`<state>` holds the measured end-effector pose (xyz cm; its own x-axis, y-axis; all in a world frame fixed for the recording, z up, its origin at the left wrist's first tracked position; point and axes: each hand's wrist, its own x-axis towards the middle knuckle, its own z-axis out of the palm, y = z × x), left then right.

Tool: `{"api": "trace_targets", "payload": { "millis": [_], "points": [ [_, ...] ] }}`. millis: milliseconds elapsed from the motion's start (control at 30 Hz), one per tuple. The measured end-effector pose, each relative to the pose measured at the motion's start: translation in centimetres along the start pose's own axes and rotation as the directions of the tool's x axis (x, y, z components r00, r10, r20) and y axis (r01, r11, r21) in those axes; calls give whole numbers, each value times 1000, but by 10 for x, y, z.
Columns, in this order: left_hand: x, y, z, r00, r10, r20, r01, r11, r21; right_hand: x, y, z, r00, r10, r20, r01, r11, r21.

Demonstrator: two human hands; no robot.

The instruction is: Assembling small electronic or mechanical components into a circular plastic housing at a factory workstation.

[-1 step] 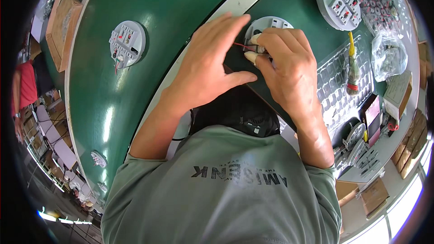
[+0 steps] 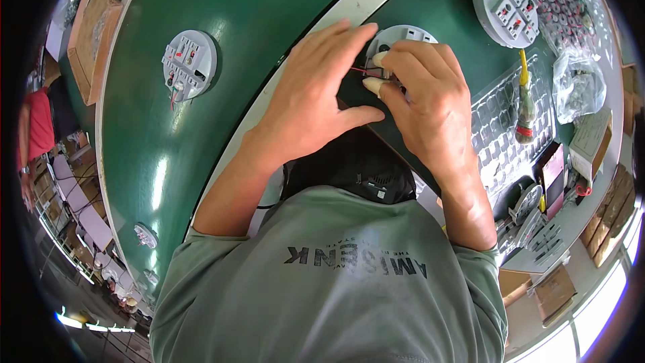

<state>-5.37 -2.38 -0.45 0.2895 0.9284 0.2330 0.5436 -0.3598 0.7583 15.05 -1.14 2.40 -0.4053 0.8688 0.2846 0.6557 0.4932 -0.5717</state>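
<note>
Nothing is seen to have shifted since the earlier picture: both hands are held at the round white part (image 2: 403, 32) exactly as then, so the work on its wiring is judged to be mid-step rather than begun or finished.

The round white part lies flat on the green table (image 2: 235, 27), and all but its upper rim is covered by the hands. Small slots and a dark opening are shown on its pale face. A thin red wire (image 2: 359, 69) is led out from its left edge.

The right hand (image 2: 430, 107) is laid over the part, with thumb and forefinger pinched together on the red wire. The left hand (image 2: 316, 101) is set just left of the part, fingers stretched out and close together, tips touching the wire's far end. Whether anything is gripped beneath them cannot be told.

A second white disc (image 2: 189, 64) is seen well to the left of the part, and a third disc (image 2: 505, 8) up and to its right. A yellow-handled tool (image 2: 524, 104) lies to the right of the part, and a clear bag (image 2: 576, 84) further right.
</note>
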Motion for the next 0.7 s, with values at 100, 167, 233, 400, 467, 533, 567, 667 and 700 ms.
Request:
{"api": "trace_targets", "payload": {
  "millis": [100, 167, 233, 400, 467, 533, 567, 667, 700],
  "points": [
    [-2, -8, 10, 999, 42, -10, -41, 997, 59, 2, 2, 5, 999, -37, -16, 38, 998, 58],
    [-3, -9, 11, 999, 38, -21, -36, 996, 76, 0, -3, -2, 997, 30, 66, -36, 995, 93],
    [-2, -10, 12, 998, 55, -31, -51, 993, 111, 2, -6, -6, 991, 71, 113, -83, 991, 102],
    [-2, -14, 19, 996, 79, -51, -72, 990, 124, 4, -9, -7, 974, 147, 173, -157, 987, 43],
    [-2, -14, 23, 995, 79, -63, -72, 993, 97, 2, -9, -7, 974, 145, 173, -150, 989, 13],
    [-2, -15, 26, 994, 84, -67, -78, 994, 81, -3, -2, -1, 986, 88, 139, -92, 996, 19],
    [-1, -16, 26, 994, 88, -67, -81, 992, 100, -3, 2, 3, 994, 27, 102, -30, 999, 23],
    [0, -17, 28, 992, 110, -69, -100, 985, 137, -4, 7, -2, 996, -3, 90, 0, 999, 33],
    [1, -19, 30, 990, 120, -74, -109, 985, 137, -3, 7, -4, 992, 24, 122, -30, 998, 52]
  ]
}}
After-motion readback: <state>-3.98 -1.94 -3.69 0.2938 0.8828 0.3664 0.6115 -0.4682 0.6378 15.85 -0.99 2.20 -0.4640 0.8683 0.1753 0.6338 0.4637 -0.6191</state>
